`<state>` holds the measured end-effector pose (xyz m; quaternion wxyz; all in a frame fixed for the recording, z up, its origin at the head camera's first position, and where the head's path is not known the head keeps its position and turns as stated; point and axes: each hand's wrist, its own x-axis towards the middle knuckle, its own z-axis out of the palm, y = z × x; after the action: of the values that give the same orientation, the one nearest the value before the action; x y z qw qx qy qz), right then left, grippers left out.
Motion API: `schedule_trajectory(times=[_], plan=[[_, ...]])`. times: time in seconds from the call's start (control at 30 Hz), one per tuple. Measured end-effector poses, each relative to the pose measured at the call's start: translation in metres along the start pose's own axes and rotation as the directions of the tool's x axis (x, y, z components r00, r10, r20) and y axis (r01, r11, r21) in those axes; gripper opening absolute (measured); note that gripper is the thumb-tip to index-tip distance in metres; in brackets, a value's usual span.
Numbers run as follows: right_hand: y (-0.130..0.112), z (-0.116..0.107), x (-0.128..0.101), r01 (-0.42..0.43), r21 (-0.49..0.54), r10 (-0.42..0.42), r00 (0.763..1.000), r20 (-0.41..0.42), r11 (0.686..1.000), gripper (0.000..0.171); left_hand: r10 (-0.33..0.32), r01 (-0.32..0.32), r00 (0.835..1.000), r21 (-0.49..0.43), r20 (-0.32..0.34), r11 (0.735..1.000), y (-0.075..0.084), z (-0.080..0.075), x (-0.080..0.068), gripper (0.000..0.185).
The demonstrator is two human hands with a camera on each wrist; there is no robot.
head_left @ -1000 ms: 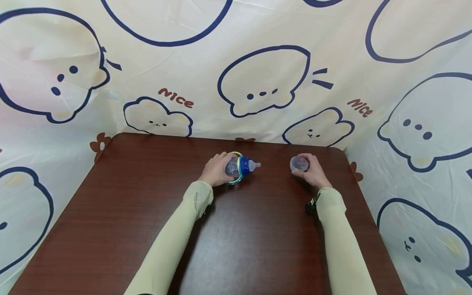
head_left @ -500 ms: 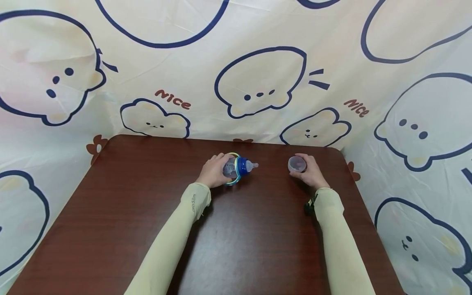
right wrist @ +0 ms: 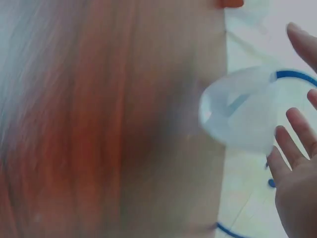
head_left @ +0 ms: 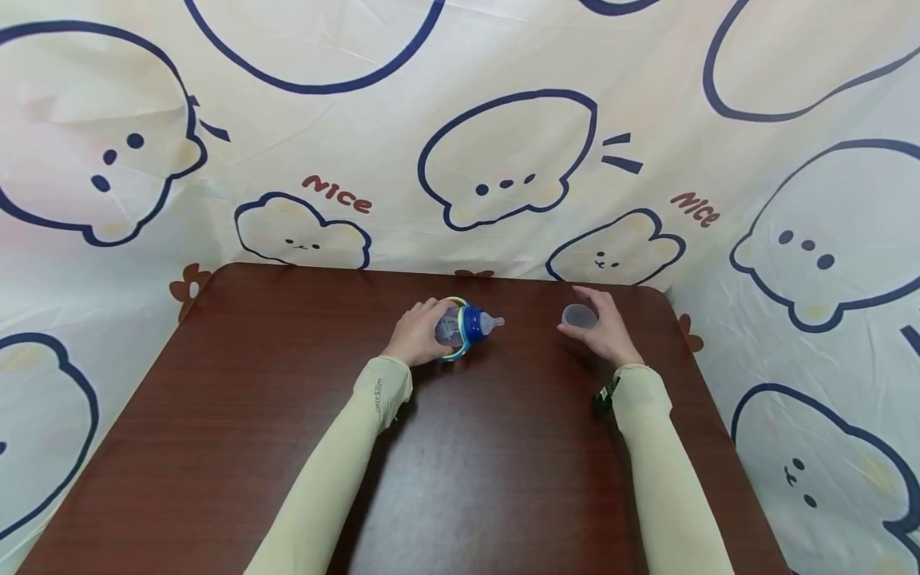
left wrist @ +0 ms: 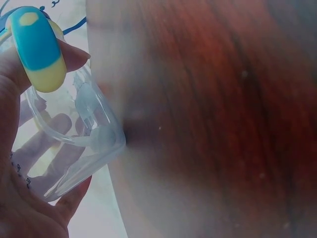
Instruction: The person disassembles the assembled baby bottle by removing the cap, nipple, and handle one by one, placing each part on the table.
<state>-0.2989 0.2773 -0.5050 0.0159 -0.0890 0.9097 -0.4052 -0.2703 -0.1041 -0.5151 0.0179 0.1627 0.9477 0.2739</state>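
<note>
My left hand [head_left: 413,334] grips a clear baby bottle [head_left: 472,324] with a blue collar, lying tilted so its teat points right. In the left wrist view the fingers show through the clear bottle body [left wrist: 101,134], beside a blue and yellow handle [left wrist: 37,49]. My right hand [head_left: 606,329] is spread around a small translucent cup-shaped cap [head_left: 579,316] that stands on the table. In the right wrist view the straight fingers [right wrist: 292,129] and thumb are spread beside the cap [right wrist: 240,111]; one fingertip lies close to its edge, and contact cannot be told.
Both things are near the far edge of a dark brown wooden table [head_left: 302,447]. A pale cloth [head_left: 402,160] with cartoon outlines hangs behind the table and along both sides. A dark band [head_left: 604,399] sits at the right wrist.
My right fingers have opened away from the cap, which they gripped before; the cap stays in place. My left hand and the bottle have hardly moved.
</note>
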Motion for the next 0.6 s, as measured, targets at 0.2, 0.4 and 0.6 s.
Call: schedule_trajectory(times=[0.2, 0.4, 0.6], plan=[[-0.028, 0.014, 0.0, 0.056, 0.059, -0.055, 0.998, -0.016, 0.997, 0.076, -0.012, 0.011, 1.0, -0.013, -0.013, 1.0, 0.0, -0.002, -0.001, 0.08], [-0.054, 0.04, -0.001, 0.079, 0.128, -0.089, 0.993, 0.075, 0.989, 0.062, -0.015, 0.015, 1.0, -0.01, 0.001, 1.0, 0.001, -0.001, -0.002, 0.08], [-0.074, 0.067, 0.001, 0.065, 0.128, -0.086, 0.983, 0.165, 0.99, 0.06, -0.018, 0.018, 1.0, -0.001, -0.004, 1.0, 0.005, -0.001, -0.002, 0.08]])
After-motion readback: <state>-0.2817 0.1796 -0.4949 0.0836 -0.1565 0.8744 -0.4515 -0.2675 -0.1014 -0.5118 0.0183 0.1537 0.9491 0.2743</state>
